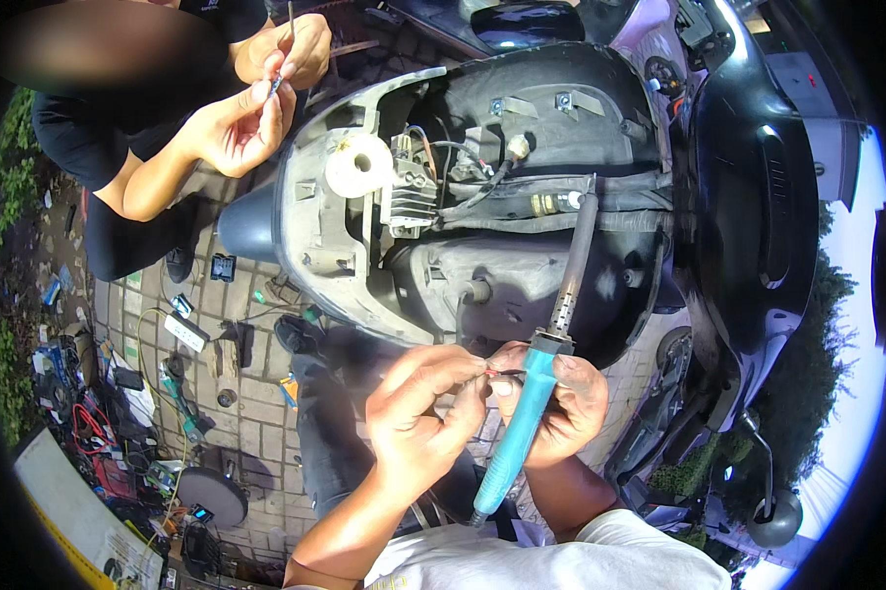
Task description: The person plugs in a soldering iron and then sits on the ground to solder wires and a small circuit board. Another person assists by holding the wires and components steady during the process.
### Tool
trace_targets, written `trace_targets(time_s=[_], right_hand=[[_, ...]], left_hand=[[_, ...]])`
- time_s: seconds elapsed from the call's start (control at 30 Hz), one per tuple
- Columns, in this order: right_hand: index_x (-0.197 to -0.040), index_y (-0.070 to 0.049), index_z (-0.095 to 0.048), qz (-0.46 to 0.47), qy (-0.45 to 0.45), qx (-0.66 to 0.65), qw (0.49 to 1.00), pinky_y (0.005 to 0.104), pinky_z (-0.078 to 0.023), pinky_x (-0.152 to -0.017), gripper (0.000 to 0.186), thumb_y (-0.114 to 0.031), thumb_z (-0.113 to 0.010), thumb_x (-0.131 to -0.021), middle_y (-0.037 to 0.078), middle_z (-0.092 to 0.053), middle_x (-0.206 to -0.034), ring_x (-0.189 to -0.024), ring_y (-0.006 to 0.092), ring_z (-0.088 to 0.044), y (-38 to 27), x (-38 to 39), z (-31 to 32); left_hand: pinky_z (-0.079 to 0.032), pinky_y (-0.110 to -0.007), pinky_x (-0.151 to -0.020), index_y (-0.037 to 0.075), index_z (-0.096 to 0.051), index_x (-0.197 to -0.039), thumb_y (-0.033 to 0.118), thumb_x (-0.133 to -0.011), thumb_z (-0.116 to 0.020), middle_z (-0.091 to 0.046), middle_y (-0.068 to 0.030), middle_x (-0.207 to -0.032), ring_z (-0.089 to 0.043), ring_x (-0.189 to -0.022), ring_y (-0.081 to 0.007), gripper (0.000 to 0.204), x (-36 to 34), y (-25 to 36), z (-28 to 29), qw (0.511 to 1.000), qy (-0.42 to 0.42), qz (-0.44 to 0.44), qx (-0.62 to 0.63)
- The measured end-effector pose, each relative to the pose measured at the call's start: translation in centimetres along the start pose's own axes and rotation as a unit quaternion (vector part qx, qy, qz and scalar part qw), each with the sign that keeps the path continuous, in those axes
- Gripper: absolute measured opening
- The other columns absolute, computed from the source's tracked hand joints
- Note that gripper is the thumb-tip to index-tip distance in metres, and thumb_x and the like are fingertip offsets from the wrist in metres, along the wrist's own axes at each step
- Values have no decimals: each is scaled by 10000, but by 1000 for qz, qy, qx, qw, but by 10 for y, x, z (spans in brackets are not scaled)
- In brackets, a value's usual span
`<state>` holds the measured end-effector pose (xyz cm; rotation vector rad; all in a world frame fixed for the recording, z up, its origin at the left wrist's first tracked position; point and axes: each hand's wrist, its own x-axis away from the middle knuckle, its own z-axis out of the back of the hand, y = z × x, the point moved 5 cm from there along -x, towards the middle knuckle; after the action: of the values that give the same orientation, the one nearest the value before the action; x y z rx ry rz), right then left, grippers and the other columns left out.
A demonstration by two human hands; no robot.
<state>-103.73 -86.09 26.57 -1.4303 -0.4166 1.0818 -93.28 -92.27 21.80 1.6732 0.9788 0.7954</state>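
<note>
My right hand (pixel 579 398) is closed round a soldering iron (pixel 518 438) with a teal handle. Its long metal barrel points up and away over the hollow of an open scooter body (pixel 502 256), whose shell is dark plastic. Between my two hands runs a thin red and black wire (pixel 503 373). The red part is pinched in the fingertips of my left hand (pixel 415 413), while the black part reaches the fingers of my right hand beside the iron's handle. Whether the wire ends touch each other is too small to tell.
At the far left a person (pixel 118 147) in dark clothes holds a thin rod in both hands. A white roll (pixel 358 165) rests on the scooter body. Tools and cables lie on the brick paving (pixel 256 413), with a heap of parts at left. A black scooter (pixel 748 197) stands at right.
</note>
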Motion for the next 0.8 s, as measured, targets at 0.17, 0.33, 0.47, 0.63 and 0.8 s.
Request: trace_targets(time_s=[0.17,0.33,0.47,0.63,0.8], right_hand=[[-1169,-67,-479,3,-11,-3,1000,353,-533,-720,489,139,-634,-754,215,-616,-934,-823,246,-626,2,1,2],[-1125,-23,-505,-21,2,-46,999,362,-530,-750,388,94,-618,-773,214,-616,-933,-837,257,-622,7,5,2],[-989,129,-553,-324,109,-357,869,298,-517,-794,286,-99,-513,-821,236,-606,-940,-846,261,-609,19,17,1],[-1119,-33,-518,-116,13,-146,982,343,-527,-719,321,57,-538,-812,240,-598,-954,-834,258,-597,10,6,1],[-1126,-67,-514,-60,16,-100,993,330,-518,-671,358,55,-563,-792,248,-576,-960,-832,251,-581,9,7,9]], left_hand=[[-484,-236,-661,-38,-621,-879,-49,-756,-649,-594,-114,-915,-579,-785,-131,127,-2,2,-1,999,-12,20,33],[-460,-229,-671,-34,-613,-872,-51,-749,-658,-583,-101,-902,-559,-778,-126,132,-3,1,-1,994,-18,67,83],[-460,-226,-642,-32,-604,-854,-54,-748,-649,-578,-95,-891,-552,-758,-120,118,-3,1,0,996,-16,50,72],[-473,-225,-612,-32,-590,-835,-66,-747,-638,-573,-96,-878,-555,-738,-115,106,-3,0,0,995,-16,58,82],[-489,-237,-600,-23,-569,-830,-76,-772,-617,-557,-102,-854,-563,-678,-121,92,-3,-3,1,994,7,48,97]])
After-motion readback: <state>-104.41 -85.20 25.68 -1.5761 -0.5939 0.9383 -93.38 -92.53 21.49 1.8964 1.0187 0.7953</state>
